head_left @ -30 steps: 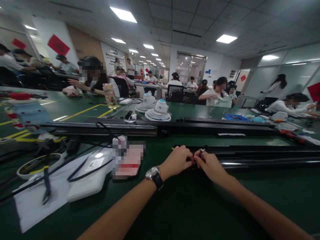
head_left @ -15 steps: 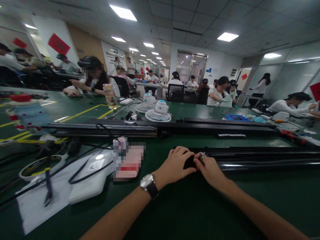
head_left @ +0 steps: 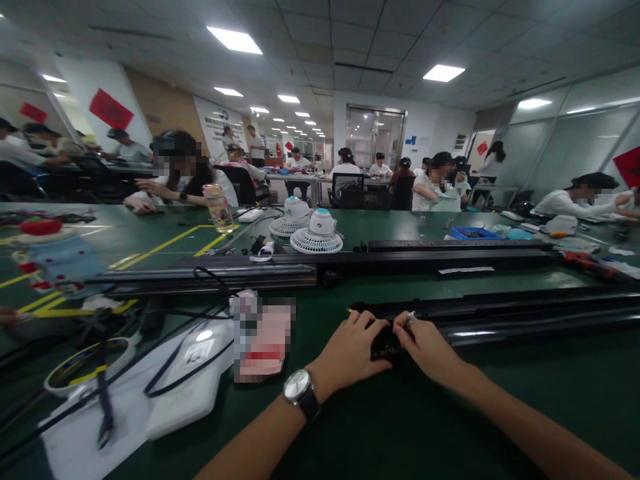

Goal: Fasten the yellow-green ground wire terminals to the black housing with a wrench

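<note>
My left hand (head_left: 347, 347), with a watch (head_left: 299, 388) on its wrist, curls over the near end of a long black bar (head_left: 525, 328) lying on the green table. Its thumb is spread from the fingers, with the dark end piece (head_left: 384, 341) of the bar between them. Close beside it, my right hand (head_left: 431, 345) wears a ring and has its thumb and forefinger drawn together at the same end. Whatever is between those fingertips is too small and dark to make out. A small yellow tip (head_left: 350, 310) shows just past my left fingers.
Farther back lie more long black bars (head_left: 430, 262) and shiny metal rods (head_left: 260, 275). Two white fans (head_left: 317, 233) stand behind them. At left are a white power bank-like box (head_left: 193, 380), cables, a tape roll (head_left: 55, 377) and a blue cup (head_left: 70, 257). Co-workers sit beyond.
The view has shifted slightly, so the table things sit lower. My right fingertips have moved a little away from my left hand, showing more of the dark end piece.
</note>
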A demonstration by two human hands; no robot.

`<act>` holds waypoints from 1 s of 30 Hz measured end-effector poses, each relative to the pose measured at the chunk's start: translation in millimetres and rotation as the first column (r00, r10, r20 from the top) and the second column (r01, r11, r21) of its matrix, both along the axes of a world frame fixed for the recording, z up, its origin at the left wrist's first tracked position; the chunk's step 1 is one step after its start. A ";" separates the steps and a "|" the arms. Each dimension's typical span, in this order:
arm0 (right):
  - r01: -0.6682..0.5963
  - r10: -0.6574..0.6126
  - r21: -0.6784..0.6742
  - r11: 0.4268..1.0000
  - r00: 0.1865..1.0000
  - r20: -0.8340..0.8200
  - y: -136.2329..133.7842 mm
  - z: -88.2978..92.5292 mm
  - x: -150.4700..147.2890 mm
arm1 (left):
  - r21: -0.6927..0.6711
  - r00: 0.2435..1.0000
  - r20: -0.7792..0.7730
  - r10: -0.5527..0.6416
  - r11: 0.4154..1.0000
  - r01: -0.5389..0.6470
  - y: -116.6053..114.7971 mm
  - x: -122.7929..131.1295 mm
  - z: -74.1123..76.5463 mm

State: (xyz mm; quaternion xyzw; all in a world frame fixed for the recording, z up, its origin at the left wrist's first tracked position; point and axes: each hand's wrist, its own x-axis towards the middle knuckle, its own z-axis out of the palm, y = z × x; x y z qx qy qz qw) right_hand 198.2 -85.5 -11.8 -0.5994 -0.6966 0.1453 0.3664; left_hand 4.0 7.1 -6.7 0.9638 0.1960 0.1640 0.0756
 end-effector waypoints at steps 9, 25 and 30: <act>0.007 -0.007 -0.028 1.000 1.000 -0.009 -2.2 3.8 -0.4 | 0.007 1.000 0.006 -0.001 1.000 0.001 0.6 1.5 -5.7; 0.066 -0.068 -0.052 0.996 0.997 -0.031 -1.0 0.5 2.3 | -0.024 1.000 0.000 0.000 1.000 0.000 -1.2 1.4 -2.7; 0.070 -0.071 -0.065 0.995 0.997 -0.016 0.2 -1.6 4.1 | -0.053 1.000 0.009 -0.009 0.999 0.009 -1.4 1.1 -3.5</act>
